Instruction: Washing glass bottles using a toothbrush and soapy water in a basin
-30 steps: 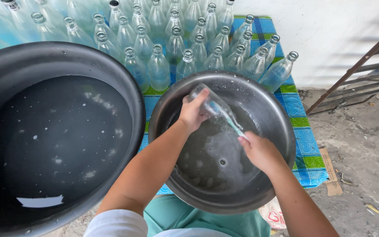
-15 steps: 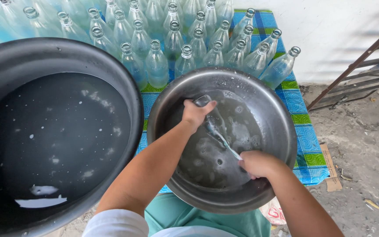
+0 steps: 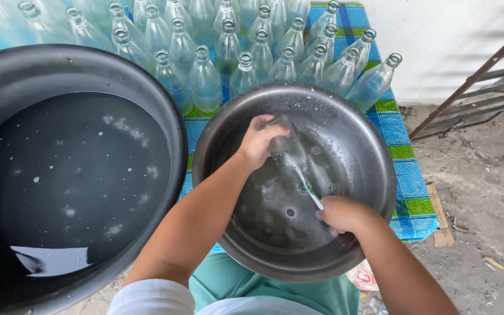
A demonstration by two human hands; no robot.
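We grip the bottle (image 3: 287, 153) in our left hand (image 3: 259, 140), brush (image 3: 309, 195) in right hand (image 3: 342, 213) (wet glass could slip and crack against the basin (image 3: 374, 157))

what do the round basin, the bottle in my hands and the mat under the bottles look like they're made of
Basin: probably metal, dull grey, with a soft sheen on its wet wall. Bottle in the left hand: likely clear glass, see-through, like the rows behind it. Mat: seemingly woven plastic, a blue and green check with a visible weave.
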